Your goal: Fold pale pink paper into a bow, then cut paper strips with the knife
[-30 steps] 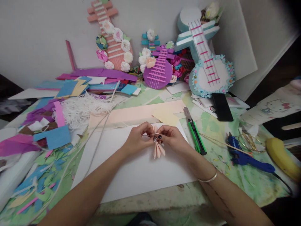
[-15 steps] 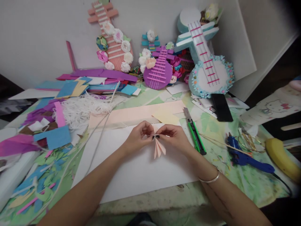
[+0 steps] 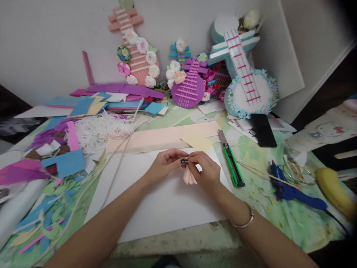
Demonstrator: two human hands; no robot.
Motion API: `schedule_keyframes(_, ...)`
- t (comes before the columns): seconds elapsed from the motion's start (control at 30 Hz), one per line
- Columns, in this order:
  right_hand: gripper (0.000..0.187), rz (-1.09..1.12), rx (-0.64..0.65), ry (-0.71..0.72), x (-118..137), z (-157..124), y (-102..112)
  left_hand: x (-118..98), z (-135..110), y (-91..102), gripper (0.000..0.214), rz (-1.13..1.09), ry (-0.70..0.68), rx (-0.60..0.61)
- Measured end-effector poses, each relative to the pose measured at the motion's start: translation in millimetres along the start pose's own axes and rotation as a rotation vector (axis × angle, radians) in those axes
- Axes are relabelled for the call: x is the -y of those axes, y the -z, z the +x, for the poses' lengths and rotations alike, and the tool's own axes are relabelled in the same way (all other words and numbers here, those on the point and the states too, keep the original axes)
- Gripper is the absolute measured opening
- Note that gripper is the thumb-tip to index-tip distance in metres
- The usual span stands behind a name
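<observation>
Fingers [image 3: 197, 156] pinch pleated paper [image 3: 189, 177] above white sheet [image 3: 164, 212], bare toward near edge.

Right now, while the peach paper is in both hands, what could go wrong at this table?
The pleated peach paper is pinched between the left hand and right hand; too tight a grip might crush it. The green cutter lies to the right of the right hand, its blade seemingly out, so a sideways sweep could bring a cut. The blue glue gun lies farther right, trailing a black cord; a tug there could perhaps drag it.
</observation>
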State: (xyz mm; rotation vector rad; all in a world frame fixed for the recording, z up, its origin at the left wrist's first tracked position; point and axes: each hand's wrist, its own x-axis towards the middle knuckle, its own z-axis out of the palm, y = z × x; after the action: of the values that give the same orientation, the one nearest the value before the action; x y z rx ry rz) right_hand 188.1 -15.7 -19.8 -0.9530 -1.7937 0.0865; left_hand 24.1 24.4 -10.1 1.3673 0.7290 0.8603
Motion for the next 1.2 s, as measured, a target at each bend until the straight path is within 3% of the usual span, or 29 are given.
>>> schedule_keyframes(0.27, 0.016, -0.031, -0.011, -0.009, -0.7, -1.2, -1.1, 0.4, 1.5, 4.4, 0.019, 0.035, 0.002, -0.012)
schedule_keyframes(0.63, 0.019, 0.154, 0.046, -0.296, -1.5, 2.4, 5.0, 6.1, 3.9, 11.5, 0.030, -0.036, -0.031, -0.095)
schedule_keyframes(0.8, 0.015, 0.065, 0.078, -0.295, -6.9, -0.4, 4.8, 8.8, 5.9, 15.5, 0.031, -0.061, -0.033, -0.107)
schedule_keyframes(1.2, 0.018, 0.124, 0.167, -0.277, -5.8, -1.8, 4.1, 5.9, 7.4, 9.6, 0.022, -0.100, -0.059, -0.233)
